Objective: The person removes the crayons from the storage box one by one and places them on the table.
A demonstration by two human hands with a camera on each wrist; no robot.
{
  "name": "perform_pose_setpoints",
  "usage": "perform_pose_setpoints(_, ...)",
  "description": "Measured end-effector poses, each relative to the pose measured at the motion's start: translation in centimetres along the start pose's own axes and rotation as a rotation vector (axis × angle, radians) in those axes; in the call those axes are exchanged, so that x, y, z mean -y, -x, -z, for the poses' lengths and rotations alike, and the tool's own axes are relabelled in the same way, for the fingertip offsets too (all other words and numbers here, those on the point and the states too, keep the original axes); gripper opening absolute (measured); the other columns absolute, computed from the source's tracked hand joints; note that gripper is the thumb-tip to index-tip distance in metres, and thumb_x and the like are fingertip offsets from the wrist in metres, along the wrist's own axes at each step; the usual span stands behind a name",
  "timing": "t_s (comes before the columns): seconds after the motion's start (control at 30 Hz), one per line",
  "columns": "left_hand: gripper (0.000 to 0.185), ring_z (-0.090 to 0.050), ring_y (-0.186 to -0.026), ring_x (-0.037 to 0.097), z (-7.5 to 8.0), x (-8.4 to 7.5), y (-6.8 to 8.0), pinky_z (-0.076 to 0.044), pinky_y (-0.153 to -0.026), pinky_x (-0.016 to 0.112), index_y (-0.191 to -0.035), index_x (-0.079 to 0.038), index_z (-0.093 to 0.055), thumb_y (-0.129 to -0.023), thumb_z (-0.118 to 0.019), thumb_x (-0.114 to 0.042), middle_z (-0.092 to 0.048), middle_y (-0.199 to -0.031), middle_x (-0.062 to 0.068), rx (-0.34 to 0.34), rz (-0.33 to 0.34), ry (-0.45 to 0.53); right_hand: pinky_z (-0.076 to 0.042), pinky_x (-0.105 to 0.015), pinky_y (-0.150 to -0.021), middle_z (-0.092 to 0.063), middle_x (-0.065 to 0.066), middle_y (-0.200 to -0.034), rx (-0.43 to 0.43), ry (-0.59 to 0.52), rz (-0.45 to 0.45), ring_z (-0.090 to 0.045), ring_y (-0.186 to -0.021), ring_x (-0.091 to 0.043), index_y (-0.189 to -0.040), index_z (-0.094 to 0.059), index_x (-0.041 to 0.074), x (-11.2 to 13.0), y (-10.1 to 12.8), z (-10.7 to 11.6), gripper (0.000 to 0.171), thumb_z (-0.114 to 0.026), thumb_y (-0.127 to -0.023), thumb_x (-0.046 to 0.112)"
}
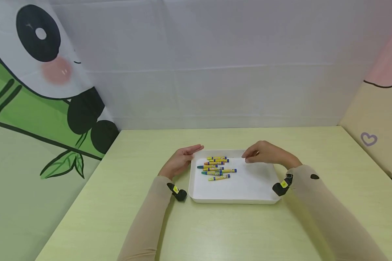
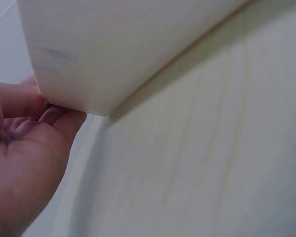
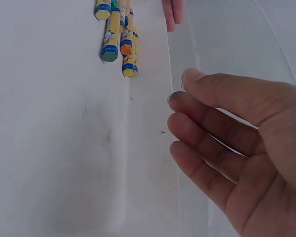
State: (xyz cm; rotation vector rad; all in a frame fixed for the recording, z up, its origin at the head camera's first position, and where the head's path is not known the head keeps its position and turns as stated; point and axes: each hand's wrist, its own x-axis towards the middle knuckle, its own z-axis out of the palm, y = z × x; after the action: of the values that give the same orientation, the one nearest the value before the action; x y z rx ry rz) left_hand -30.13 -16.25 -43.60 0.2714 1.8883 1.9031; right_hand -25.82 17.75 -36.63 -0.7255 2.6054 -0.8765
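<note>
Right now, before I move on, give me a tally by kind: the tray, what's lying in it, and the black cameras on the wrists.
Crayons: 8
Tray: 1
Black wrist cameras: 2
Total: 11

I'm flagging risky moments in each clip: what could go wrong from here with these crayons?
The left hand touches the tray at a corner, so a bump there might set the loose crayons rolling. The crayons lie close together, so picking one up could nudge its neighbours. The right hand is near the tray's far side, so a slip might jolt it.
</note>
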Motion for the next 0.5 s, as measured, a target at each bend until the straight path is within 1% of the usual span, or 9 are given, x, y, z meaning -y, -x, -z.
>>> perform_pose_setpoints(0.27,0.05,-0.03,-0.144,0.018,0.0,-0.1,0.0,-0.029,-0.116,0.038,-0.146,-0.01,-0.042,-0.099,-0.034,0.006,-0.042,-0.151,0.003,-0.004,0.005,0.007,-0.054,-0.031,-0.08,-0.072,-0.004,-0.104,0.05,0.02,0.021,-0.062,-0.088,-0.012,-0.11,-0.072,0.005,0.4,-1.6,-1.3,0.023,-0.067,-0.089,0.013)
perform_pose_setpoints(0.5,0.05,-0.03,-0.144,0.019,0.0,-0.1,0.1,-0.029,-0.116,0.039,-0.146,-0.009,-0.042,-0.099,-0.034,0.006,-0.041,-0.152,0.004,-0.005,-0.001,0.007,-0.053,-0.028,-0.078,-0.071,-0.005,-0.104,0.088,0.022,0.049,-0.06,-0.087,-0.011,-0.107,-0.073,0.006,0.5,-2.5,-2.3,0.019,-0.066,-0.089,0.01)
